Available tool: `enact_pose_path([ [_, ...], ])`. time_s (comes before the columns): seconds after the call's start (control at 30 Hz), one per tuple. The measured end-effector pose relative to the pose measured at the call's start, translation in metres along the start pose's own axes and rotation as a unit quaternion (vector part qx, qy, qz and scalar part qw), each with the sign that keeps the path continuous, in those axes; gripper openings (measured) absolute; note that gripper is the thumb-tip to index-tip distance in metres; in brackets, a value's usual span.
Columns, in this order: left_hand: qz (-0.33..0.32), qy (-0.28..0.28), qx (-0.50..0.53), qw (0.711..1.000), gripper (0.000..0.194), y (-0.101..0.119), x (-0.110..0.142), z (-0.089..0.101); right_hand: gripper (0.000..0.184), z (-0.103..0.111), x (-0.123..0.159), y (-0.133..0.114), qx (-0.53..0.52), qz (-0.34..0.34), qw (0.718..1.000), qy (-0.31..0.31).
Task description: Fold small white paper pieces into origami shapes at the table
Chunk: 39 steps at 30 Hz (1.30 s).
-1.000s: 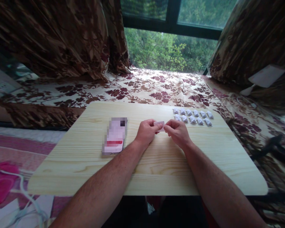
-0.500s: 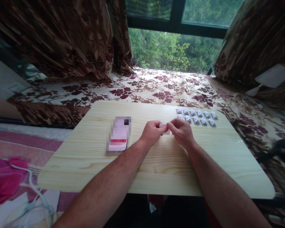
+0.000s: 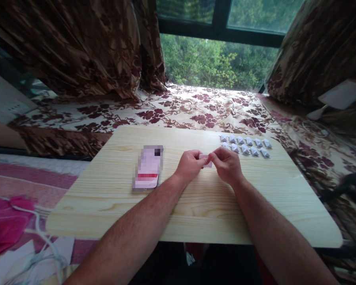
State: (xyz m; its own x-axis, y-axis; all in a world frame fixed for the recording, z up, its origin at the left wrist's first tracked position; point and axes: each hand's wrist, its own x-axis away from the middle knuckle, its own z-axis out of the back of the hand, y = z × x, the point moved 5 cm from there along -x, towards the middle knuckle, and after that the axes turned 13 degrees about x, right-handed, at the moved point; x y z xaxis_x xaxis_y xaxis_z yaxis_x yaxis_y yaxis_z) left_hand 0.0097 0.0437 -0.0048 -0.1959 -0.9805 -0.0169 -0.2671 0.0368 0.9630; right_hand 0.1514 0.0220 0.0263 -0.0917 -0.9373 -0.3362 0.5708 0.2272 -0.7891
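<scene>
Between my two hands is a small white piece of paper (image 3: pixel 207 161), held a little above the wooden table (image 3: pixel 201 213). My left hand (image 3: pixel 191 163) pinches its left side with thumb and fingers. At its upper right edge, my right hand (image 3: pixel 225 163) grips it with thumb and index finger. The fingers cover much of the paper, so its folds cannot be made out. Just beyond my right hand, several small folded white paper pieces (image 3: pixel 245 149) with raised points lie in two rows.
A phone (image 3: pixel 148 168), blurred by pixels, lies on the table left of my hands. Beyond the table is a ledge with a floral cloth (image 3: pixel 201 107) under a window. White cables (image 3: pixel 38 225) and a pink cloth (image 3: pixel 6 221) lie at the lower left. A white lamp (image 3: pixel 341 95) stands at right.
Both hands keep hold of the paper in nearly the same place. Only a very slight shift of the whole view shows.
</scene>
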Motion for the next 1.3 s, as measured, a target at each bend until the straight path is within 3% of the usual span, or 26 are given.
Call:
enact_pose_path([
  [0.3, -0.03, 0.007, -0.022, 0.999, 0.029, 0.005, 0.001, 0.0, 0.025, 0.002, -0.004, 0.009, -0.045, -0.01, 0.999, 0.0],
  [0.8, -0.009, -0.02, -0.001, 1.0, 0.029, 0.003, 0.0, -0.003, 0.025, 0.004, -0.009, 0.019, -0.111, -0.06, 0.992, 0.01],
  [1.1, -0.005, -0.009, 0.016, 1.0, 0.024, 0.001, -0.002, 0.0, 0.029, 0.0, -0.009, 0.02, -0.151, -0.078, 0.985, -0.012],
  [1.3, -0.013, 0.001, -0.004, 1.0, 0.027, 0.001, -0.002, 0.002, 0.023, 0.0, -0.009, 0.019, -0.162, -0.068, 0.984, -0.013],
])
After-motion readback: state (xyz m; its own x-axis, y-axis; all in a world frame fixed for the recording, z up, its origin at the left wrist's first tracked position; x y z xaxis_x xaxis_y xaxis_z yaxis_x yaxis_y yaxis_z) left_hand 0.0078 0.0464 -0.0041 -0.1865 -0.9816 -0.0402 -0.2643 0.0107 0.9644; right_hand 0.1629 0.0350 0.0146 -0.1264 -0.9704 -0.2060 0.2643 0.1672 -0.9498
